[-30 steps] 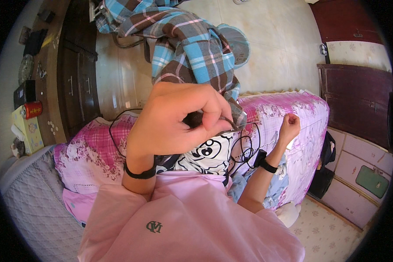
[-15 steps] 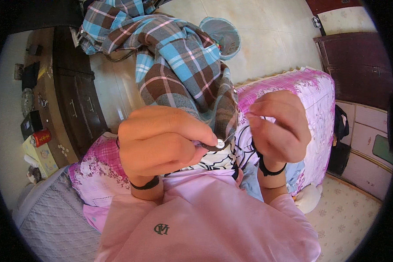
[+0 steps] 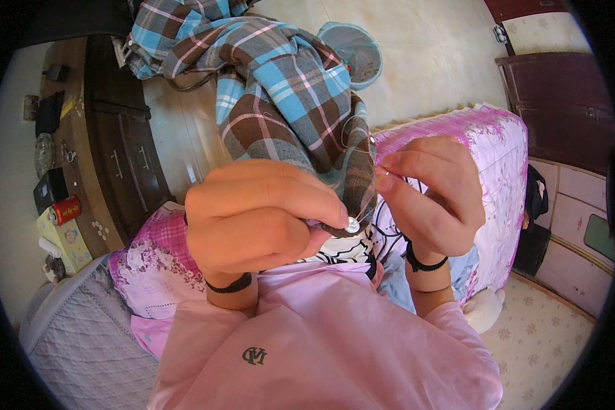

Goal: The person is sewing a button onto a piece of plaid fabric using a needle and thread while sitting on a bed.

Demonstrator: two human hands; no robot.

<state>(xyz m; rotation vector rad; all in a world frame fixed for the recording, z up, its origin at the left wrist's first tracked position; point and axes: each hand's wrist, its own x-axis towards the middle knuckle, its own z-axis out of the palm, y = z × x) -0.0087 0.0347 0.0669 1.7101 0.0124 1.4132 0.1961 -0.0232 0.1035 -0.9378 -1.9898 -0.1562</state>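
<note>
So both hands are up close under the camera, pretty much dead centre. Left hand (image 3: pixel 263 222) is curled tight, thumb and fingers pinched together on the edge of the plaid shirt (image 3: pixel 287 102) right where a small white button (image 3: pixel 352 224) sits. Right hand (image 3: pixel 430 198), over at 3 o'clock from the button, has thumb and forefinger pressed together on something thin. It looks like a thread or needle, but it's too fine to tell which.

The shirt hangs from that pinch and trails away toward 12 o'clock, across the floor up to a dark wooden dresser (image 3: pixel 126 160) at 10 o'clock. My guess is it's light and totally floppy, so it'll sag wherever it isn't held; gripping right next to the button is the sensible spot. The button itself is tiny, hard and probably slippery, so better to hold the cloth around it than the button.

Below the hands there's a pink floral bedspread (image 3: pixel 499 171) out to 3 o'clock, a pink pillow (image 3: pixel 154 273) at 8 o'clock, and a dark cable (image 3: pixel 389 236) lying loose just under the right hand.
</note>
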